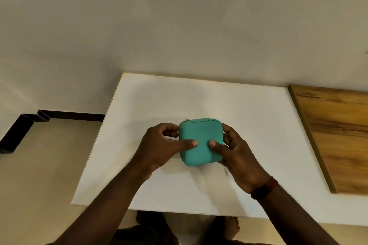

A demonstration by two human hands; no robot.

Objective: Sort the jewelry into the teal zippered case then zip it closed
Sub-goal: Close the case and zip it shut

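Note:
The teal zippered case (201, 135) sits closed on the white table (199, 97), near its middle. A small silver zipper pull shows at the case's far left corner. My left hand (161, 145) grips the case's left side, thumb pressed on the lid. My right hand (237, 151) holds the right side, thumb also on the lid. No jewelry is in sight.
A wooden board (336, 135) lies on the table at the right. A pale wall stands right behind the table. The floor and a dark baseboard (73, 115) lie to the left. My feet show under the table's near edge.

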